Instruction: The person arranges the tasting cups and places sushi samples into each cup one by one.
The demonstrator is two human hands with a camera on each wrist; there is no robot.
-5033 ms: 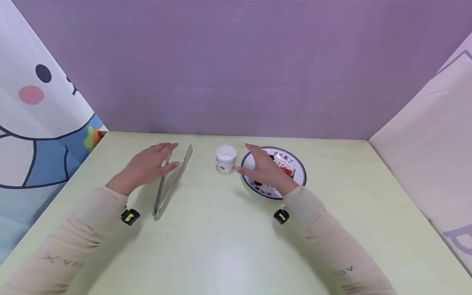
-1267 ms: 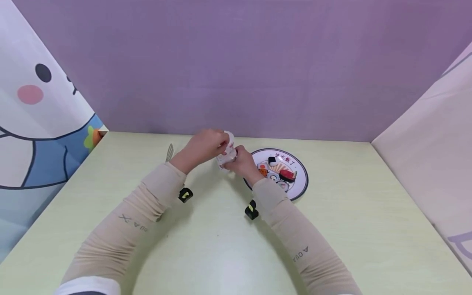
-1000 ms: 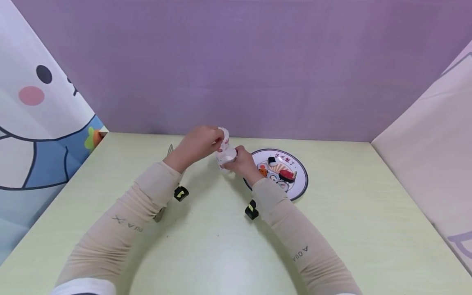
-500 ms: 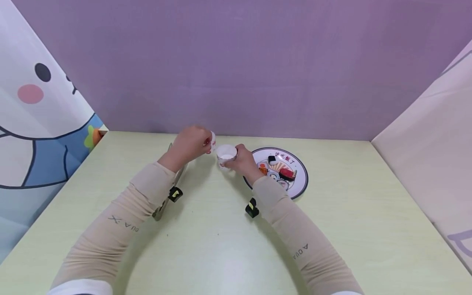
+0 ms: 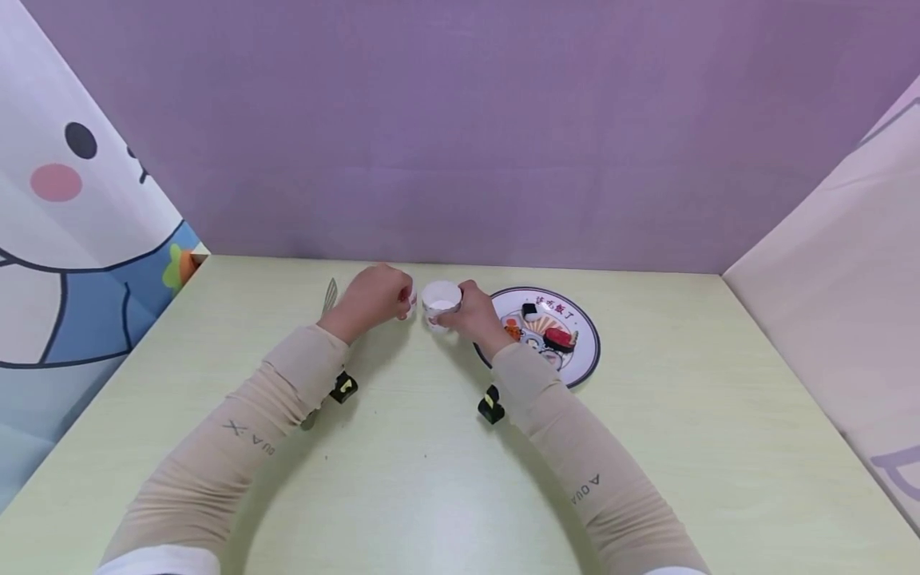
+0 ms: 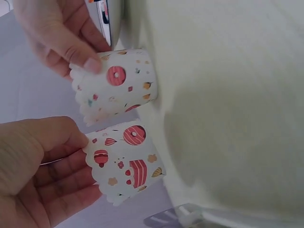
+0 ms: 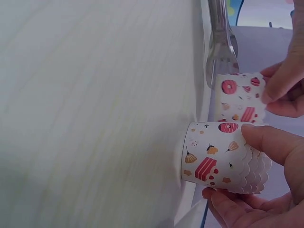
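Observation:
My left hand point(image 5: 374, 302) pinches a single white paper baking cup point(image 6: 126, 161), printed with red cakes and doughnuts, by its scalloped rim. Close on its right, my right hand point(image 5: 474, 319) grips a nested stack of matching baking cups point(image 7: 218, 156) between thumb and fingers. Several layered rims show at that stack's mouth in the right wrist view. In the head view the stack's opening faces up, while the left hand mostly hides the single cup. Both cups are low over the table, side by side.
Metal tongs point(image 5: 329, 295) lie on the table point(image 5: 446, 495) at the left, partly hidden under my left forearm. A round plate point(image 5: 589, 351) with sushi-like pieces point(image 5: 559, 339) sits right of my right hand. A purple backdrop point(image 5: 460, 136) stands behind the table.
Both hands hovered open at first. My right hand took the cup stack; my left lifted one cup up out of it, then moved left and down beside it. Plate and tongs stayed put.

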